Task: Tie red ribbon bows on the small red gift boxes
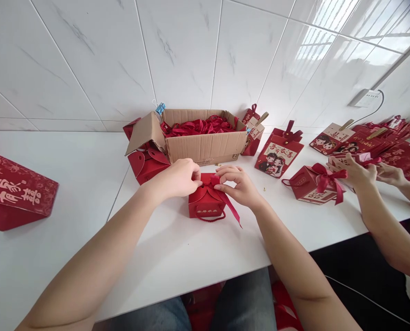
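Observation:
A small red gift box (205, 207) with a rope handle stands on the white table in front of me. A red ribbon (230, 209) lies across its top, with one tail hanging down at the right front corner. My left hand (182, 178) is closed at the box's top left, its fingertips pinching the ribbon. My right hand (238, 185) pinches a ribbon loop between thumb and fingers at the top right.
Behind stands a cardboard box (205, 147) full of red ribbons, with a red box (146, 163) beside it. A large red box (19, 193) lies left. At right are a ribboned box (315, 184), an upright box (279, 154) and another person's hands (358, 174).

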### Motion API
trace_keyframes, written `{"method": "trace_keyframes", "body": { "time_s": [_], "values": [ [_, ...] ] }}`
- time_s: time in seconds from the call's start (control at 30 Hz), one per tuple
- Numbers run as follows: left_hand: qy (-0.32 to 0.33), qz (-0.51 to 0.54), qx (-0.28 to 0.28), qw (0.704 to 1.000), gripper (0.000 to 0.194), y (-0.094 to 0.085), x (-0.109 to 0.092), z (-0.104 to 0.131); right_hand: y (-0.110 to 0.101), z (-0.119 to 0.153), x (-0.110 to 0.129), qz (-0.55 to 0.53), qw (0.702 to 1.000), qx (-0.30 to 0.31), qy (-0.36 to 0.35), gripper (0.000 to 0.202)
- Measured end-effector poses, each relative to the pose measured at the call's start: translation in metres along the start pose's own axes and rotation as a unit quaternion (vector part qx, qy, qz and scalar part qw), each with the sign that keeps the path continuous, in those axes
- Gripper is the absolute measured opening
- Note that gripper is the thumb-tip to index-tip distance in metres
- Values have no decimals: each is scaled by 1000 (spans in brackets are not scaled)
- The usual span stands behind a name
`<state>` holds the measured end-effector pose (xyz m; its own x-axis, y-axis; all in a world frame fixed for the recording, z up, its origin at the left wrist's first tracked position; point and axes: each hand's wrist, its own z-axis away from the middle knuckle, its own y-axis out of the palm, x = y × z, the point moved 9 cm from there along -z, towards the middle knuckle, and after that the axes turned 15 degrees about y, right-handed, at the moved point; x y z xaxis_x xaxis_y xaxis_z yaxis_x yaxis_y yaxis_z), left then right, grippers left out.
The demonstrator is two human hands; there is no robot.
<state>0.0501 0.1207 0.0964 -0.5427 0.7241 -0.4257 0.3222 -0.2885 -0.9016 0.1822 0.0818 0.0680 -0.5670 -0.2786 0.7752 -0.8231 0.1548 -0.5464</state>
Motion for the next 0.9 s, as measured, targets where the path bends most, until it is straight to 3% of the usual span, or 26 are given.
{"method": "trace_keyframes", "body": {
  "time_s": [0.2,0.37,0.6,0.9],
  "values": [
    [4,5,-3,1000,10,2,2,-1,1,1,3,-14,1000,14,-7,27],
    [29,15,-23,999,10,9,4,-5,11,2,4,-65,996,60,19,27],
    [49,2,4,999,18,9,-3,-6,13,1,3,-105,991,58,62,27],
    [-8,-53,34,998,29,-2,-12,7,17,8,-1,-157,965,79,193,14]
  ]
}}
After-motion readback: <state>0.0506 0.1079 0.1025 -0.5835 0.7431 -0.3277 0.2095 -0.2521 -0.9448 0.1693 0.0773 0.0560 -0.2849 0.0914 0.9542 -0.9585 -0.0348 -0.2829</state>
